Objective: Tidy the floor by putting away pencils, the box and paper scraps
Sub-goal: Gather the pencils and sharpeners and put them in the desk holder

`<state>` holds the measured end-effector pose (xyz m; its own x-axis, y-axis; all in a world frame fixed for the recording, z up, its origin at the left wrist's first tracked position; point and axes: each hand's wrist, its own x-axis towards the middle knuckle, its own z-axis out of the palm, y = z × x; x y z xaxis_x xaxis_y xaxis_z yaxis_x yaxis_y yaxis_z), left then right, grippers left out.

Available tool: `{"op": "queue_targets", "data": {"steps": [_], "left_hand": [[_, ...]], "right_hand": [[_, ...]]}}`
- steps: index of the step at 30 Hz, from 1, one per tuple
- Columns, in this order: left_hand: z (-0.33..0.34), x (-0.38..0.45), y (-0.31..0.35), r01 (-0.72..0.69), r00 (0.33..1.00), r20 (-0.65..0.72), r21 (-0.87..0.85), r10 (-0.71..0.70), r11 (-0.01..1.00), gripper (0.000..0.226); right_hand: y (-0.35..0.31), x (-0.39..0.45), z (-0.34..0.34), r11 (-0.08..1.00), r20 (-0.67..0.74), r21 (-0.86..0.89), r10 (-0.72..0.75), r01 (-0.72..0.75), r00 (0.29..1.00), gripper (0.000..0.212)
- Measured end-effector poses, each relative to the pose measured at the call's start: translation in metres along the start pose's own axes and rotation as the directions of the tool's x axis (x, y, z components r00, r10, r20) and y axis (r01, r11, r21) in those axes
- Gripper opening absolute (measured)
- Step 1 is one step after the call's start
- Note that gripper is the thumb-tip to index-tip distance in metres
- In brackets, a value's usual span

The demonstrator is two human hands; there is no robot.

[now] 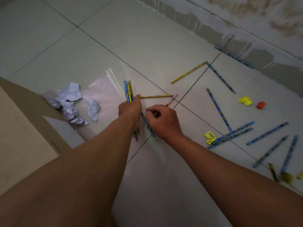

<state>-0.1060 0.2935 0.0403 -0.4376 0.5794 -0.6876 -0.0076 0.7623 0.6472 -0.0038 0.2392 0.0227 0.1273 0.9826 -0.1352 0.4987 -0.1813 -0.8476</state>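
Pencils (pixel 128 91) bunched in left hand (pixel 130 108)

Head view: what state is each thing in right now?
Left hand: closed around a bundle of blue and yellow pencils.
Right hand: fingers pinched at a blue pencil on the floor.
Loose yellow pencil: lying flat, ungathered.
Crumpled white paper scraps: on the floor beside the brown cardboard box.
Yellow plastic sharpener: on the floor, touching blue pencils.
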Motion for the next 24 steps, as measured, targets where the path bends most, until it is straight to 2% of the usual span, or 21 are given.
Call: {"op": "queue_targets", "data": {"steps": [2, 3, 5, 7, 9, 13, 16, 18, 21, 24], "left_hand": [[0.0, 0.001, 0.0, -0.009, 1.0, -0.013, 0.035, 0.009, 0.999, 0.047], [0.0, 0.001, 0.0, -0.008, 1.0, -0.015, 0.048, 0.009, 0.999, 0.049], [0.0, 0.0, 0.0, 0.005, 1.0, -0.011, 0.059, -0.004, 0.998, 0.053], [0.0, 0.0, -0.003, 0.021, 1.0, -0.005, 0.061, -0.021, 0.998, 0.057], [0.001, -0.001, -0.006, 0.017, 1.0, 0.019, 0.048, -0.018, 0.999, 0.051], [0.001, -0.001, -0.011, -0.011, 0.998, 0.064, 0.061, 0.007, 0.998, 0.05], [0.0, -0.003, -0.009, -0.03, 0.997, 0.078, 0.069, 0.025, 0.997, 0.051], [0.0, -0.005, -0.006, -0.032, 0.998, 0.063, 0.068, 0.028, 0.997, 0.059], [0.001, -0.007, -0.003, -0.033, 0.997, 0.067, 0.05, 0.029, 0.998, 0.069], [0.001, -0.01, 0.001, -0.036, 0.995, 0.089, 0.012, 0.035, 0.999, 0.067]], "right_hand": [[0.009, 0.002, -0.005, 0.995, -0.032, -0.097, -0.014, 0.011, 0.999, 0.022], [0.015, 0.004, -0.008, 0.981, -0.002, -0.19, -0.045, 0.044, 0.999, 0.026], [0.029, 0.005, -0.014, 0.889, 0.109, -0.425, -0.137, 0.171, 0.985, 0.035], [0.041, 0.007, -0.018, 0.773, 0.155, -0.567, -0.237, 0.283, 0.959, 0.034], [0.049, 0.01, -0.02, 0.7, 0.135, -0.635, -0.315, 0.327, 0.939, 0.025], [0.058, 0.014, -0.024, 0.621, 0.125, -0.679, -0.427, 0.391, 0.895, 0.007], [0.059, 0.011, -0.026, 0.594, 0.146, -0.702, -0.421, 0.393, 0.895, 0.005], [0.054, 0.011, -0.023, 0.708, 0.075, -0.64, -0.33, 0.299, 0.941, 0.007], [0.036, 0.015, -0.014, 0.942, -0.017, -0.321, -0.108, 0.097, 0.994, 0.009], [0.01, 0.02, -0.005, 1.0, -0.024, 0.02, 0.02, -0.02, 1.0, 0.007]]}}
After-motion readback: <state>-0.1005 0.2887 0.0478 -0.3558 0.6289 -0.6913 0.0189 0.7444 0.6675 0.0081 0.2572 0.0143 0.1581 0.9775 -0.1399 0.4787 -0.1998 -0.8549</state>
